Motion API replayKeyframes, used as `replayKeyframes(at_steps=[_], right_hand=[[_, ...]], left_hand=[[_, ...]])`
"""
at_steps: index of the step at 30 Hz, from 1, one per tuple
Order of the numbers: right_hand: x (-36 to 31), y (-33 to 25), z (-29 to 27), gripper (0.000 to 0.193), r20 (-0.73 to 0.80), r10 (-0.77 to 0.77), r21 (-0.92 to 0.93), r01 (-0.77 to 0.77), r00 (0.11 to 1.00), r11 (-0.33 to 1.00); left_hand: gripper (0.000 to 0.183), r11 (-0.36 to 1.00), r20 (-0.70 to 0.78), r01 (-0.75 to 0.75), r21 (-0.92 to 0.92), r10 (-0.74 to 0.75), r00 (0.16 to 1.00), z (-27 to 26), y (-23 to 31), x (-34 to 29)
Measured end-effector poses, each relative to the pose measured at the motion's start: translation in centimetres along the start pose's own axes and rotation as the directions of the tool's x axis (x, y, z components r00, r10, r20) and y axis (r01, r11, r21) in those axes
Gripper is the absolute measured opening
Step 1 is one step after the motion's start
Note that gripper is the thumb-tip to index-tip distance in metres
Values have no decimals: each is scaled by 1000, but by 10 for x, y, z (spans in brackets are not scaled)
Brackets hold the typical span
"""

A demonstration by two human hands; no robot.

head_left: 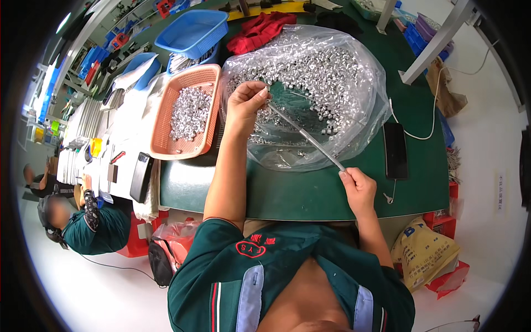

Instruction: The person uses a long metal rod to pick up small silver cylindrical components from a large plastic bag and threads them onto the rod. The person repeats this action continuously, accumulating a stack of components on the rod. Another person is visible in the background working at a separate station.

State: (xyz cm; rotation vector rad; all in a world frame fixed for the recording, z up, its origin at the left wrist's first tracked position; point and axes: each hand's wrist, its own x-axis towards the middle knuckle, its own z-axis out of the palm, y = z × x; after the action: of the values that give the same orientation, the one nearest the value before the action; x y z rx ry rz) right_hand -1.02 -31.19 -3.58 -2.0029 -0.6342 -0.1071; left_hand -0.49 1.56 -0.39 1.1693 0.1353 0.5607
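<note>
Silver rod [305, 134] | left hand [249, 100] outstretched, pinched | right hand [358, 190] clasping near end

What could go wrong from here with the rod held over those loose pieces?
If the right hand loosens its grip, the rod might drop among the small metal pieces beneath it. The clear plastic stands up in loose folds near the rod, so it could snag and scatter pieces. The left forearm reaches close beside the orange basket; a sideways bump may jostle its contents.
</note>
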Motion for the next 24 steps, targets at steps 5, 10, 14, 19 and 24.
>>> replayKeyframes(at_steps=[5,10,14,19,24], right_hand=[[0,-2,-1,13,17,13,-1,-13,1000,1000],[0,0,-1,14,-1,8,27,-8,1000,1000],[0,0,-2,14,-5,16,40,-16,1000,999],[-1,-1,-3,15,16,15,20,-15,1000,1000],[0,0,-1,15,-20,-30,-8,30,999,1000]], left_hand=[[17,998,34,1,63,-3,999,-1,2,-1],[17,1000,73,-8,29,6,997,-1,1,-1],[17,999,18,-3,-46,4,1000,2,-2,-1],[17,1000,49,1,-30,1,999,2,0,-2],[17,977,52,-64,202,55,997,8,6,-6]])
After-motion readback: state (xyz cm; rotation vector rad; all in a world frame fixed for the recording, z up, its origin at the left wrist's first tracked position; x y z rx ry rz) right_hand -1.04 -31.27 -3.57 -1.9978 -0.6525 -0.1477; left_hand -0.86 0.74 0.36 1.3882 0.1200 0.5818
